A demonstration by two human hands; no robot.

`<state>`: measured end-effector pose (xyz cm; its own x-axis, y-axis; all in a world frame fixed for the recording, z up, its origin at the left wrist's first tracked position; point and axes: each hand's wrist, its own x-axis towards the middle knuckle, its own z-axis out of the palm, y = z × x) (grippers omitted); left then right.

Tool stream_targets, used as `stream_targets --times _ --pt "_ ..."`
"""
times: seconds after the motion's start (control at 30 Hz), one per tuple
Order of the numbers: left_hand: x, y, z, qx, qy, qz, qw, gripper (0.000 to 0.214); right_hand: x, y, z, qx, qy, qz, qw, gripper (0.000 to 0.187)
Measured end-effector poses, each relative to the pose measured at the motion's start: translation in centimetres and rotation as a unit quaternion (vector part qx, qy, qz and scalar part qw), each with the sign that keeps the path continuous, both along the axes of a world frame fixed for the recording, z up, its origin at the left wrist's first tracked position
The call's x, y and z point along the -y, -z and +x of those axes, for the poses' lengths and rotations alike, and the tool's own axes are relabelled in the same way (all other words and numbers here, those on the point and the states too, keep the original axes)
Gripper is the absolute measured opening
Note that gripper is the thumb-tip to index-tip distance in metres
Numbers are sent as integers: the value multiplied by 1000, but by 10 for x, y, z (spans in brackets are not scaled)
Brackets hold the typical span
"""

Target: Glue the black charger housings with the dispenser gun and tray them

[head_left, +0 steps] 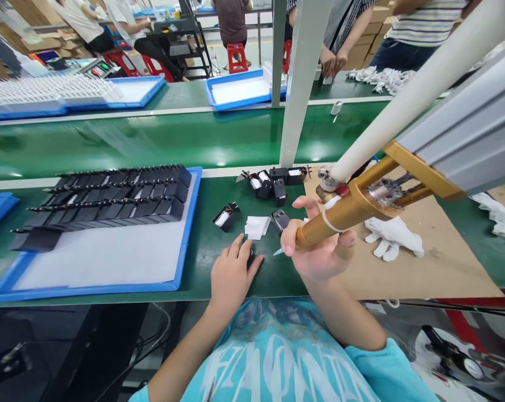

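Observation:
My left hand (232, 272) rests low over the bench, its thumb and fingertips around a small black case (251, 257) that is mostly hidden. My right hand (319, 254) is wrapped round the gold barrel of a dispenser-like tool (340, 218), whose thin pale-teal nozzle (279, 252) points down towards the left hand. Just beyond the fingers lies a small stack of white paper pieces (257, 226). Beside it are a black case with a white label (226, 218) and another black case (280, 220). More black cases (279, 184) lie in a loose cluster further back.
At left, a blue-rimmed tray (187, 234) holds rows of black cases (122, 195). Brown cardboard (453, 262) covers the bench at right, with a white glove (395, 237) on it. A white post (299, 84) stands ahead. People work beyond the green belt (152, 142).

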<state>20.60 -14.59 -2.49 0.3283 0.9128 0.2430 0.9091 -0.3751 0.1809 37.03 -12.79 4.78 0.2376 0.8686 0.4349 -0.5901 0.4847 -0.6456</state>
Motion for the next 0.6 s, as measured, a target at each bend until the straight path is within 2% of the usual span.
stream_targets --times 0.07,0.13,0.2,0.23,0.27,0.3,0.4,0.43,0.47,0.5,0.53,0.57,0.6 --pt "-2 -2 -2 -17 10 -46 999 26 0 1 1 -7 2 -1 1000 37" --pt "-7 -3 -8 28 13 -94 995 23 0 2 1 -18 6 1 1000 35" --pt "-12 -3 -17 140 -7 -152 978 24 0 2 1 -25 11 2 1000 33" --pt "-14 -2 -21 221 -24 -188 957 27 0 3 1 -26 13 2 1000 32" --pt "-16 -2 -25 312 -46 -227 922 31 0 3 1 -25 16 2 1000 32" --pt "-18 -1 -28 404 -68 -268 872 36 1 3 2 -23 19 1 1000 32" --pt "-19 -1 -35 611 -115 -344 704 47 2 5 5 -11 28 -4 1000 35" --pt "-18 -1 -38 645 -123 -350 668 48 2 6 7 -6 32 -6 999 37" --pt "-18 -2 -41 663 -127 -348 651 48 2 7 8 -1 38 -7 999 39" --pt "-18 -3 -46 669 -130 -333 651 49 3 8 9 2 45 -7 999 39" --pt "-19 -5 -53 664 -136 -303 669 48 3 9 10 5 54 -7 998 39" --pt "-21 -7 -62 646 -147 -255 705 48 3 10 11 8 66 -10 998 38" --pt "-25 -9 -73 608 -163 -191 753 47 3 10 12 11 82 -14 996 37"
